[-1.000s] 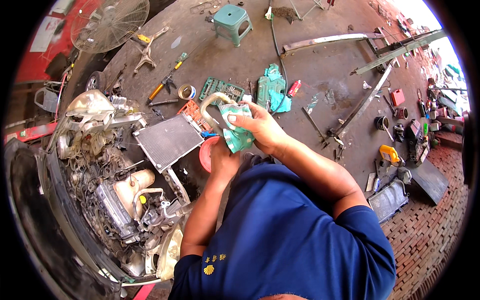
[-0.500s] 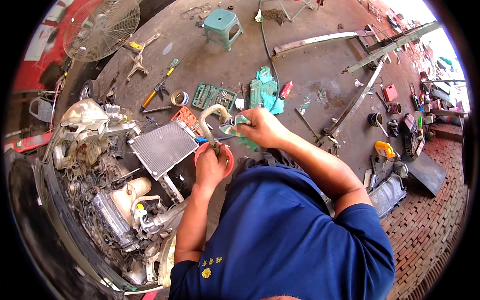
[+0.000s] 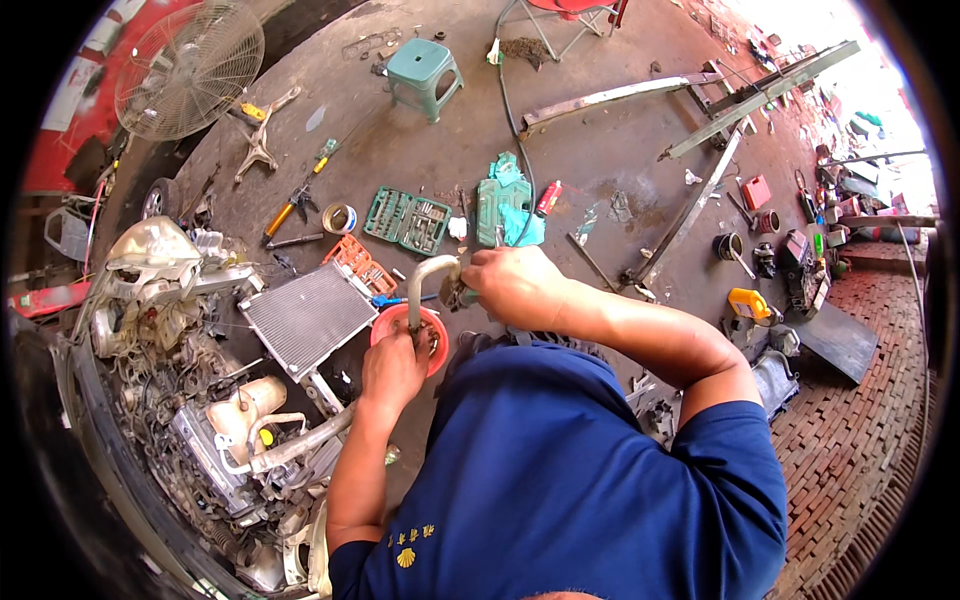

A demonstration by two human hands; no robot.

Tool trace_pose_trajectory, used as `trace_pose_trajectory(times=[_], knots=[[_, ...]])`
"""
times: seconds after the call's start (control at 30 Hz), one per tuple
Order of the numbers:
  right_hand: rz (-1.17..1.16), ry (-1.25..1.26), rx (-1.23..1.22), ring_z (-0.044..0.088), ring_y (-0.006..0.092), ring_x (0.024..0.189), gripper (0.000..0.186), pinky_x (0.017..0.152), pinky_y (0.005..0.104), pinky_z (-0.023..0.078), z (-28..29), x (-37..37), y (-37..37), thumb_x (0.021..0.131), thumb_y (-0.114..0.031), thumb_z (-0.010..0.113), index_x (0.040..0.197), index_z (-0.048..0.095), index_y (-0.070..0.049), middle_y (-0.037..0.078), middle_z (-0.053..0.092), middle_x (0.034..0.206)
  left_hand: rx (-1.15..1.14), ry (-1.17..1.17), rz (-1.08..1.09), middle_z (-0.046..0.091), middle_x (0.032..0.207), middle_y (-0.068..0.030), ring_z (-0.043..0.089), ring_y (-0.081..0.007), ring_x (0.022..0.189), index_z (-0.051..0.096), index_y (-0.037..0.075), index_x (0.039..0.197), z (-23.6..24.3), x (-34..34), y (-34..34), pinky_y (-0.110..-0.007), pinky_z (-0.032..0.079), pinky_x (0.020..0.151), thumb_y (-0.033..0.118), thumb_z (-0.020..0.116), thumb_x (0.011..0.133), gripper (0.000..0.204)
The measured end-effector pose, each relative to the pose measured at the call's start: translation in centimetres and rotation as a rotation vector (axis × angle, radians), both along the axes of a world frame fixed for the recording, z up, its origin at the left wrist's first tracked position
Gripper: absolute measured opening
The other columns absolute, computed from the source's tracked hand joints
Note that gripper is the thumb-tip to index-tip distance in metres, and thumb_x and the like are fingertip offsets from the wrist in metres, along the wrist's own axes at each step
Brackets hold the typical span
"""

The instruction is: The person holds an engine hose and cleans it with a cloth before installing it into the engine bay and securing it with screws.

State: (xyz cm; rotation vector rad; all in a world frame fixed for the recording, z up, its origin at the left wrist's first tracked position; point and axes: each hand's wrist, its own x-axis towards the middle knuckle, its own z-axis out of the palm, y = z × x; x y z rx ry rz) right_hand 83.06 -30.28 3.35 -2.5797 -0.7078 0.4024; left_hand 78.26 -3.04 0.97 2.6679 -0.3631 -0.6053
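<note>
A bent, pale metal pipe (image 3: 417, 290) stands up in front of me, curving over at its top. My left hand (image 3: 394, 365) is closed round its lower end, above a small red tub (image 3: 438, 350) with little parts inside. At the pipe's other end, my right hand (image 3: 515, 285) is closed on a dirty greenish rag (image 3: 455, 295) pressed against it. My fingers partly hide the rag and the pipe's ends. Just left of the tub lies a finned radiator (image 3: 308, 318), with an orange tool case (image 3: 360, 266) behind it.
An opened car engine bay (image 3: 240, 410) fills the left side. Beyond my hands lie an open green socket set (image 3: 407, 221), a teal case (image 3: 500, 205) and a hose (image 3: 516, 120). A green stool (image 3: 422, 65) stands farther off. Metal beams (image 3: 700, 195) lie to the right.
The rag has bunched up and turned darker side out as my right hand closes lower over the pipe end. The view has shifted slightly; the pipe now stands more upright.
</note>
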Motion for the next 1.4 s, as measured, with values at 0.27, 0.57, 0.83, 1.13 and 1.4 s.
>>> trace_pose_trajectory(times=[0.27, 0.57, 0.83, 1.13, 1.4], knots=[[-0.104, 0.306, 0.327, 0.073, 0.0470, 0.090, 0.026, 0.080, 0.0501, 0.060, -1.0, 0.9, -1.5, 0.086, -0.022, 0.079, 0.101, 0.075, -0.002, 0.021, 0.077, 0.091, -0.105, 0.017, -0.014, 0.075, 0.090, -0.0290, 0.074, -0.0501, 0.086, 0.069, -0.003, 0.113, 0.2, -0.8, 0.2, -0.058, 0.060, 0.081, 0.026, 0.060, 0.108, 0.031], [-0.684, 1.140, 1.499, 0.074, 0.0168, 0.095, 0.044, 0.083, 0.0350, 0.064, -3.0, -2.2, 3.2, 0.101, -0.023, 0.081, 0.134, 0.064, 0.000, 0.008, 0.076, 0.112, -0.437, -0.074, 0.112, 0.074, 0.094, -0.0305, 0.072, -0.0505, 0.090, 0.065, -0.003, 0.118, -3.1, -1.0, -2.1, -0.059, 0.055, 0.079, 0.014, 0.068, 0.097, 0.027], [-0.596, 1.175, 1.669, 0.070, 0.0139, 0.105, 0.042, 0.091, 0.0337, 0.061, -4.8, -2.5, 3.9, 0.105, -0.026, 0.076, 0.137, 0.061, -0.003, 0.005, 0.072, 0.119, -0.736, -0.164, 0.166, 0.074, 0.086, -0.0213, 0.074, -0.0422, 0.087, 0.066, -0.003, 0.112, -4.0, -1.5, -4.9, -0.046, 0.055, 0.078, 0.011, 0.069, 0.098, 0.020], [-1.130, 0.835, 1.426, 0.073, 0.0181, 0.076, 0.015, 0.065, 0.0409, 0.065, -8.1, 1.1, -5.4, 0.111, -0.020, 0.062, 0.120, 0.066, -0.008, 0.004, 0.071, 0.095, -0.880, 0.410, 0.566, 0.057, 0.066, 0.0029, 0.050, -0.0050, 0.050, 0.062, 0.005, 0.093, -0.8, -0.9, -2.3, -0.025, 0.041, 0.047, 0.018, 0.057, 0.114, 0.025], [-0.886, 0.960, 1.554, 0.074, 0.0172, 0.093, 0.037, 0.077, 0.0404, 0.066, -5.3, -0.8, -1.6, 0.106, -0.027, 0.072, 0.137, 0.064, -0.009, 0.004, 0.069, 0.108, -0.858, 0.450, 0.527, 0.055, 0.064, 0.0016, 0.050, -0.0066, 0.049, 0.063, 0.002, 0.102, -0.4, -0.7, -4.1, -0.026, 0.040, 0.046, 0.019, 0.057, 0.114, 0.022]])
